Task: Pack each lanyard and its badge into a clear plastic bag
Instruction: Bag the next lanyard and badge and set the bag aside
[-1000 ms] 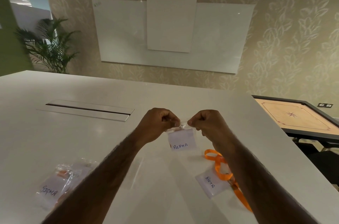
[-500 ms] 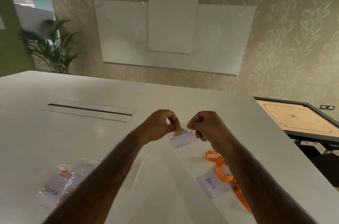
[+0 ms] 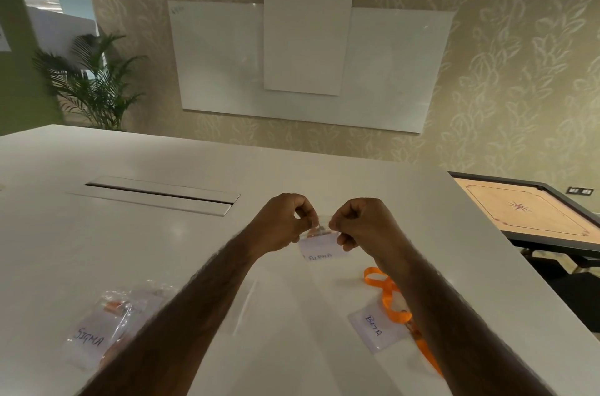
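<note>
The ALPHA badge (image 3: 319, 248) sits inside a clear plastic bag (image 3: 321, 223) held up above the surface (image 3: 162, 249), a little orange showing at its top. A second ago it hung flat with its label facing the camera. Now it has tipped back, so the writing is partly cut off. The left hand (image 3: 282, 225) and right hand (image 3: 363, 223) have closed in on the bag's top edge, each pinching it with curled fingers. That suggests the mouth is being pressed shut, so this set is nearly packed.

Down left, the SIGMA badge (image 3: 89, 339) already lies bagged. Down right, the BETA badge (image 3: 373, 326) and its orange lanyard (image 3: 388, 295) lie loose, still to be packed. A faint clear sheet (image 3: 245, 306) between the forearms may be a spare bag.
</note>
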### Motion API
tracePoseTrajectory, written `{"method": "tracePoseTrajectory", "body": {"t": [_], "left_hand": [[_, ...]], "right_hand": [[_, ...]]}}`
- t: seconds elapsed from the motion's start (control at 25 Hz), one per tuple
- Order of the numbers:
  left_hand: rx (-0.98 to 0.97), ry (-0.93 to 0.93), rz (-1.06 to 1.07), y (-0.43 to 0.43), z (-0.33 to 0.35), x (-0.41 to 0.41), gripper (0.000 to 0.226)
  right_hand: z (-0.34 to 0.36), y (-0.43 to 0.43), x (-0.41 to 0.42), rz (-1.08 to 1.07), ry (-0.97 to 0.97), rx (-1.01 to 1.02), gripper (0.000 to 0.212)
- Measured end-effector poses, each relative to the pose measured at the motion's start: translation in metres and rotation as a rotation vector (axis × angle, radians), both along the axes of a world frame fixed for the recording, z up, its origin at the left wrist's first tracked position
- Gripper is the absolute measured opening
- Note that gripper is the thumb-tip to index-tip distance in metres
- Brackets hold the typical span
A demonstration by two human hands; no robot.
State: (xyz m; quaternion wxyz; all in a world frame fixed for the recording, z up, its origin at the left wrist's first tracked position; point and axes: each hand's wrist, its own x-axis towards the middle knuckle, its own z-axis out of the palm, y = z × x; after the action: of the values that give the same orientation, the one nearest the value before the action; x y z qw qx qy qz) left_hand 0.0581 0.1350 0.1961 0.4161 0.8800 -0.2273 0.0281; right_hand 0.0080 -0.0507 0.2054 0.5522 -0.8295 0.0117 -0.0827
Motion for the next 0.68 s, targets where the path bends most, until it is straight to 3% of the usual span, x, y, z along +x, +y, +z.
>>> {"method": "tracePoseTrajectory", "body": {"t": [0.2, 0.48, 0.68], "left_hand": [[-0.087, 0.026, -0.01, -0.0021, -0.0012, -0.0009, 0.008], [0.024, 0.023, -0.06, -0.0035, -0.0004, 0.0007, 0.01], [0.001, 0.037, -0.042, -0.0044, -0.0012, 0.0038, 0.009]], "right_hand": [[-0.0023, 0.0008, 0.0005, -0.035, -0.019, -0.036, 0.003], [-0.0063, -0.0034, 0.0021, -0.053, 0.044, -0.114, 0.006], [-0.0038, -0.0011, 0.0005, -0.052, 0.073, 0.078, 0.006]]}}
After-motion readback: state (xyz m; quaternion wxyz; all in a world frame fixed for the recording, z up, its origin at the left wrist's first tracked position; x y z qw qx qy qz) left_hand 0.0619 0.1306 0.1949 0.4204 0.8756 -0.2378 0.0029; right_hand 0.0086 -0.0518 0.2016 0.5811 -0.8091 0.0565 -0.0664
